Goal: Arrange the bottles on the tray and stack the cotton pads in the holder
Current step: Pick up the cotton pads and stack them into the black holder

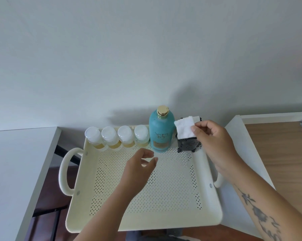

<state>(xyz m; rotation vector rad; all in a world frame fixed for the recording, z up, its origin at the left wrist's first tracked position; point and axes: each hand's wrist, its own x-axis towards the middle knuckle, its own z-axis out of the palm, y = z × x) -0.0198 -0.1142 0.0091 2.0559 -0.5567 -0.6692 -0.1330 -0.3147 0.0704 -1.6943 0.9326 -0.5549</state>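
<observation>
Bottles: four small clear bottles (117, 139) stand in a row along the tray's far edge, caps touching or nearly so, with the tall teal bottle (161, 131) just beside them on the right — this half of the task looks done
Tray: cream perforated tray (164, 197) with side handles; the near and middle floor is bare
Holder: black holder (188, 144) stands upright in the far right corner, just beside the teal bottle
Pads: a white cotton pad (185, 127) sits over the holder's front, tilted, not yet seated; another white edge shows at the holder's top behind it, count unclear
Left to do: settle this pad in; no loose pads lie anywhere in view, so I judge the stacking near its end, though I cannot be sure
Right hand: right hand (214, 138) reaches in from the right, forearm angled across the tray's corner, thumb and fingertips pinching the pad's right edge — a narrow grip
Left hand: left hand (139, 169) hovers over the tray's middle, fingers loosely curled and apart, holding nothing
</observation>
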